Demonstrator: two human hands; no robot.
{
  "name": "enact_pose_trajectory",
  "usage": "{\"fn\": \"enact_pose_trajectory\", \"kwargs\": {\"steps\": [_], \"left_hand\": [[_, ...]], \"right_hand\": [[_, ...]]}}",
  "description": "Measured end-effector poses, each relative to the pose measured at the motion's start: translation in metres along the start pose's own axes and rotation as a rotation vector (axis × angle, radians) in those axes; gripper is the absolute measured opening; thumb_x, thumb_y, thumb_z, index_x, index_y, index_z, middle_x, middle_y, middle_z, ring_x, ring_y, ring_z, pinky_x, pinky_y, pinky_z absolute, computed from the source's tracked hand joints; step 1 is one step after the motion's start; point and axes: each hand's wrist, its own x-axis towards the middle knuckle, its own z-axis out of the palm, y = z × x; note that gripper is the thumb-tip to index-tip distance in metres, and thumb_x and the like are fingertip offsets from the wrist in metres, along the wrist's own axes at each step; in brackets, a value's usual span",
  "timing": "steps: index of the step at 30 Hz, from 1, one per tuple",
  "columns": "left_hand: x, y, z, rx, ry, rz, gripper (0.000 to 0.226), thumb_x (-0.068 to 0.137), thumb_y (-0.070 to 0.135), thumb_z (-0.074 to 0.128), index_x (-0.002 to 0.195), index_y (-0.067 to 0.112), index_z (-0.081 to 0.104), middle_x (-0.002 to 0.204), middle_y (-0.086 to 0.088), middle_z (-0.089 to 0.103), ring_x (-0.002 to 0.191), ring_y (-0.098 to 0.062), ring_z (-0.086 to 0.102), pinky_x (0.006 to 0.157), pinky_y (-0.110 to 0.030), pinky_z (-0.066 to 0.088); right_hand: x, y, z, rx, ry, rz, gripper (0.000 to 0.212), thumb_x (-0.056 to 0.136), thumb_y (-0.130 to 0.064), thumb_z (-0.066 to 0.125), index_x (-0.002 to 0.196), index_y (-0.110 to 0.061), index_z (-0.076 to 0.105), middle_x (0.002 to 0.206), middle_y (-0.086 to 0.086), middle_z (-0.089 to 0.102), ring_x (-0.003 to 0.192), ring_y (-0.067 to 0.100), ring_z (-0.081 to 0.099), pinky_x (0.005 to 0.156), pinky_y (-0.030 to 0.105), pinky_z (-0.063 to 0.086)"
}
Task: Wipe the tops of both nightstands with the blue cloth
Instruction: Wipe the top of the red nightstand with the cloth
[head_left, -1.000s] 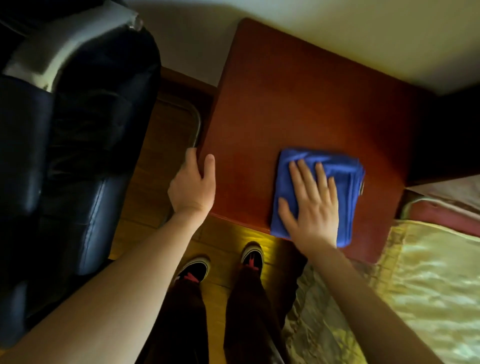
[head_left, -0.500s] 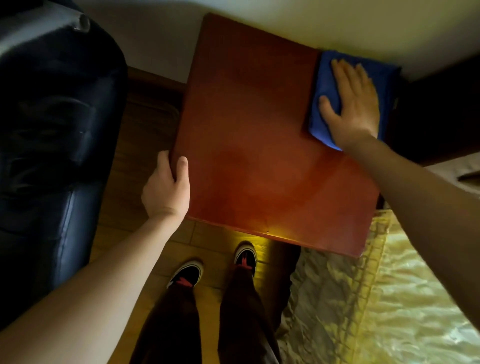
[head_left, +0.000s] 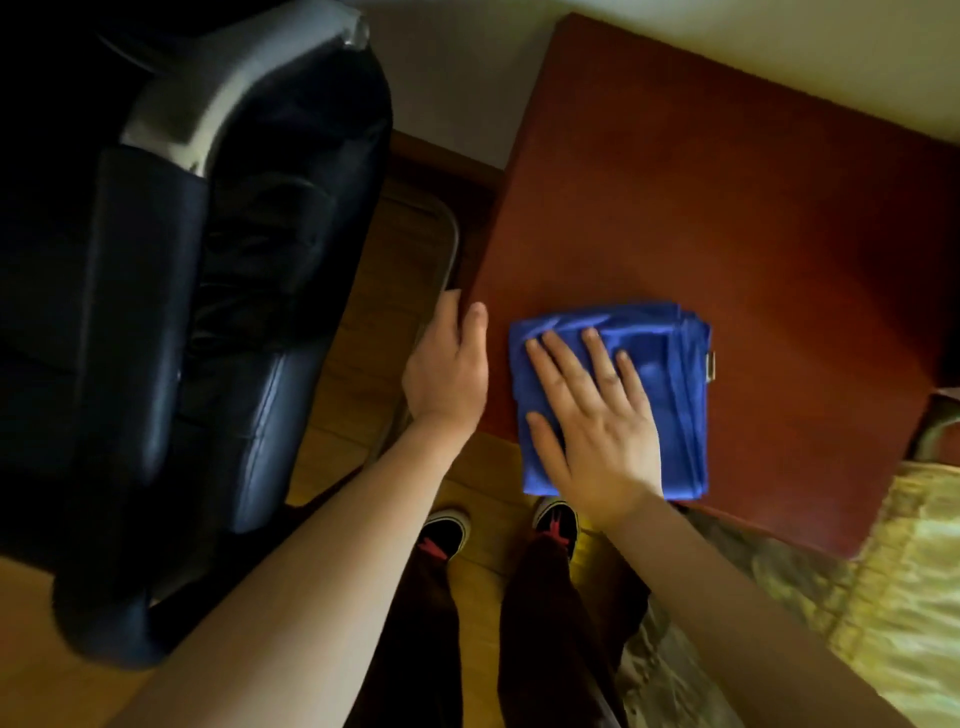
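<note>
The right hand (head_left: 597, 421) is laid flat, fingers spread, on the folded blue cloth (head_left: 675, 395), which is pressed onto the near left part of the table (head_left: 727, 208). The table's left edge is gripped by the left hand (head_left: 447, 374), thumb on top.

cloth (head_left: 670, 395) on nightstand (head_left: 727, 208), armchair (head_left: 197, 312) left

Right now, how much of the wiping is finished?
The blue cloth was at the far corner of this nightstand a moment ago and is back at the near edge, so much of the top looks wiped. The right hand presses it flat while the left hand grips the side edge. The second one is not in view, so it may remain.
</note>
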Motion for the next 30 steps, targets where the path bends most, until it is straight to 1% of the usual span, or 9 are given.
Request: {"fn": "enact_pose_trajectory", "kwargs": {"steps": [4,8,10,15,18,21,25,28,30], "left_hand": [[0.001,-0.002,0.001,-0.014,-0.003,0.002,0.042,0.1,0.042,0.026,0.131,0.023,0.047,0.12,-0.004,0.064,0.104,-0.026,0.06,0.074,-0.03,0.034],[0.002,-0.002,0.003,-0.018,0.001,0.023,0.044,0.099,0.044,0.025,0.13,0.021,0.048,0.112,-0.003,0.066,0.096,-0.023,0.063,0.07,-0.029,0.036],[0.002,-0.002,0.003,-0.026,0.001,0.03,0.044,0.099,0.045,0.025,0.127,0.022,0.048,0.11,-0.002,0.067,0.093,-0.024,0.064,0.069,-0.03,0.039],[0.001,0.0,0.003,-0.015,0.015,0.031,0.041,0.098,0.044,0.025,0.124,0.023,0.048,0.105,-0.002,0.066,0.083,-0.02,0.057,0.069,-0.034,0.039],[0.0,0.0,0.003,-0.018,0.006,0.026,0.043,0.098,0.048,0.021,0.124,0.026,0.047,0.097,0.005,0.062,0.08,-0.019,0.06,0.073,-0.036,0.048],[-0.001,0.0,0.005,-0.024,0.022,0.053,0.044,0.097,0.048,0.021,0.122,0.025,0.05,0.093,0.004,0.063,0.075,-0.018,0.06,0.067,-0.034,0.047],[-0.001,-0.002,0.007,0.001,0.039,0.079,0.044,0.099,0.045,0.021,0.122,0.021,0.05,0.091,0.003,0.061,0.069,-0.013,0.057,0.057,-0.024,0.039],[-0.002,0.0,0.007,0.014,0.04,0.076,0.045,0.099,0.045,0.021,0.127,0.021,0.048,0.094,0.004,0.058,0.074,-0.016,0.055,0.06,-0.024,0.038],[-0.003,0.001,0.006,0.008,0.038,0.072,0.047,0.099,0.047,0.02,0.128,0.022,0.047,0.097,0.004,0.058,0.077,-0.017,0.056,0.066,-0.029,0.041]], "right_hand": [[0.092,0.002,-0.021,-0.016,0.074,0.004,0.06,0.098,-0.044,0.03,0.153,-0.023,0.023,0.159,-0.001,0.03,0.148,0.029,0.02,0.119,0.044,0.013],[0.2,0.013,-0.049,-0.029,0.12,0.078,0.062,0.097,-0.047,0.022,0.154,-0.024,0.021,0.161,-0.004,0.025,0.15,0.024,0.012,0.122,0.041,0.007],[0.22,0.015,-0.055,-0.047,0.117,0.126,0.063,0.096,-0.048,0.021,0.154,-0.024,0.019,0.161,-0.005,0.022,0.151,0.023,0.008,0.122,0.041,0.004],[0.13,0.013,-0.036,0.019,0.181,0.127,0.063,0.097,-0.048,0.028,0.154,-0.023,0.021,0.161,-0.004,0.025,0.15,0.023,0.013,0.122,0.042,0.009],[0.049,0.029,-0.02,0.056,0.183,0.239,0.063,0.097,-0.047,0.035,0.154,-0.024,0.021,0.16,-0.005,0.024,0.151,0.022,0.012,0.122,0.041,0.008],[-0.009,0.044,-0.006,0.045,0.209,0.357,0.064,0.096,-0.044,0.041,0.153,-0.02,0.026,0.159,-0.003,0.028,0.15,0.024,0.016,0.122,0.045,0.012],[-0.02,0.046,-0.004,0.065,0.2,0.376,0.063,0.096,-0.044,0.041,0.152,-0.021,0.026,0.159,-0.003,0.029,0.149,0.024,0.016,0.121,0.045,0.011],[-0.021,0.048,-0.014,0.203,0.236,0.338,0.06,0.096,-0.042,0.041,0.152,-0.023,0.028,0.159,-0.003,0.029,0.15,0.022,0.016,0.122,0.042,0.01],[-0.035,0.049,-0.02,0.24,0.344,0.475,0.062,0.094,-0.041,0.046,0.151,-0.02,0.031,0.157,0.002,0.033,0.147,0.025,0.023,0.119,0.043,0.017]]}}
